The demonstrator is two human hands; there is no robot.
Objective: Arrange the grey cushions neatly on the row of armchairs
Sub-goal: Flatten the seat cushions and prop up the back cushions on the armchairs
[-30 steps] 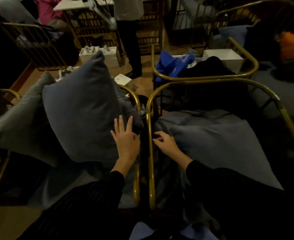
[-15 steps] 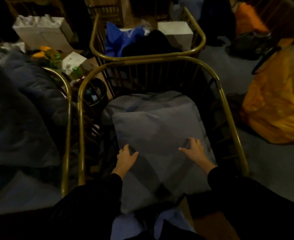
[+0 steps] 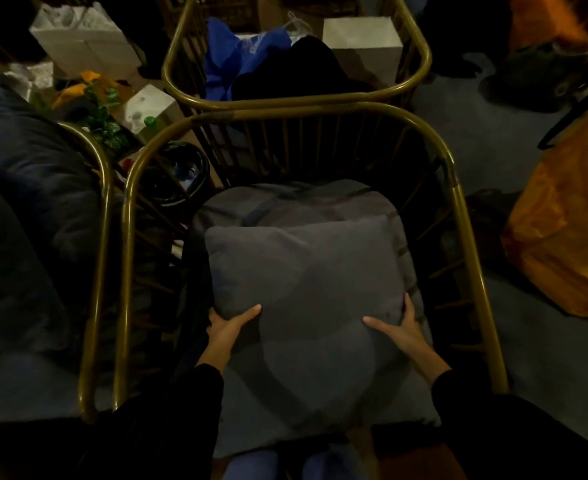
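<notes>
Head view, looking down into a brass-coloured tubular armchair (image 3: pixel 459 216) with a spindle back. A square grey fabric cushion (image 3: pixel 306 271) lies flat on the chair's grey padded seat (image 3: pixel 285 199), its near edge overhanging the front of the seat toward the person. The left hand (image 3: pixel 226 327) clasps the cushion's near-left side, thumb laid on the top face and fingers tucked out of sight under the edge. The right hand (image 3: pixel 401 329) clasps the near-right side likewise, thumb on top and fingers curled round the edge. Both hands are thus closed on the cushion in a two-sided hold, a grip that suggests the cushion is about to be lifted or slid as a whole and kept square while it moves.

The cushion is nearly square, so no long axis stands out; its edges run roughly parallel to the chair's arms, with a slight skew. Its broad face points upward, its far edge toward the chair back.

A second armchair (image 3: pixel 102 237) to the left carries more dark grey cushions (image 3: pixel 33 188). Beyond, a third chair (image 3: pixel 420 60) holds blue fabric (image 3: pixel 230 53).
</notes>
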